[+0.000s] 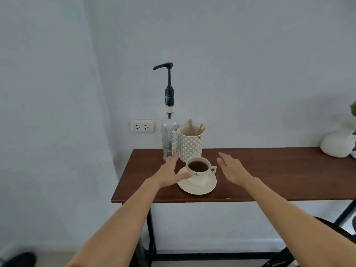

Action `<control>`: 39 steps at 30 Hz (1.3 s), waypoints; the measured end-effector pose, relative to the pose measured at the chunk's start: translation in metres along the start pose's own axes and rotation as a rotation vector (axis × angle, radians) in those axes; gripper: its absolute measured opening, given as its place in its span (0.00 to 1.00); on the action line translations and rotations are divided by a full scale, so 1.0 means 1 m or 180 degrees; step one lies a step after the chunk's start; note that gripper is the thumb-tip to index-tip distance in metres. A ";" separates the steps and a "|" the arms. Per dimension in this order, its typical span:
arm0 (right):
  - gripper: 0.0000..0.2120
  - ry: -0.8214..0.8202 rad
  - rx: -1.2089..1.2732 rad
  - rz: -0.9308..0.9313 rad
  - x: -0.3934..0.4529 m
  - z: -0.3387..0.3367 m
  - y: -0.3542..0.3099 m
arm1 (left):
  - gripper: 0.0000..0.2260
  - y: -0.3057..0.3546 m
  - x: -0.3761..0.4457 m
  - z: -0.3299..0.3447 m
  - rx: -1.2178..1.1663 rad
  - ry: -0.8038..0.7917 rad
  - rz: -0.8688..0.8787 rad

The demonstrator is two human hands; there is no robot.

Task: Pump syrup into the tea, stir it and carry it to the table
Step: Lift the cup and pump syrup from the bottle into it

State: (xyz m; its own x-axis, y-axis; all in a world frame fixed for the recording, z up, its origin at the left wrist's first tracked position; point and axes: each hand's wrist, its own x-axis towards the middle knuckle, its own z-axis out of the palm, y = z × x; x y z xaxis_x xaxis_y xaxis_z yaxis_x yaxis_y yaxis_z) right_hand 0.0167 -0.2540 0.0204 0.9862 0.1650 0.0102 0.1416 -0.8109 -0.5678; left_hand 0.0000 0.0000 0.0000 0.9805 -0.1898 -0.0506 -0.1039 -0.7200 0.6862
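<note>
Brown table with teacup, label-blurred syrup bottle; left hand, right hand spread, empty.

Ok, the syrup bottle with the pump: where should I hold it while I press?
Probably wrap the left hand around the clear body of the syrup bottle, from its left side. The patterned stirrer cup crowds its right, and the neck is too slim to steady it. That leaves the right hand free to press the pump head, whose spout points left.
</note>
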 end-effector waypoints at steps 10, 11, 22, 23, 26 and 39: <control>0.16 0.0060 0.0931 -0.0386 0.028 0.029 0.027 | 0.58 0.011 0.035 0.057 -0.1057 0.0470 -0.0097; 0.16 0.0034 0.1080 -0.0378 0.030 0.031 0.029 | 0.57 0.012 0.036 0.062 -0.1123 0.0554 -0.0102; 0.17 -0.0250 0.1830 -0.0402 0.031 0.040 0.033 | 0.39 0.012 0.036 0.078 -0.1254 0.1228 0.0136; 0.17 -0.0245 0.1877 -0.0383 0.031 0.039 0.031 | 0.38 0.012 0.036 0.077 -0.1244 0.1243 0.0178; 0.16 -0.0239 0.1999 -0.0322 0.028 0.035 0.020 | 0.37 0.012 0.036 0.069 -0.1222 0.1273 0.0267; 0.15 -0.0125 0.1736 -0.1089 0.050 -0.012 -0.085 | 0.39 0.028 0.023 -0.057 -0.1342 0.1492 0.0656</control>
State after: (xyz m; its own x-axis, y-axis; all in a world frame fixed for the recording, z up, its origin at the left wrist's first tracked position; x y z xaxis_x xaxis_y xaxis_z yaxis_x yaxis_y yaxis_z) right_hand 0.0546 -0.1838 0.0789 0.8877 0.3926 0.2405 0.3734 -0.3086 -0.8748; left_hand 0.0292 0.0135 0.0592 0.9262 0.0836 0.3678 -0.3163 -0.3590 0.8781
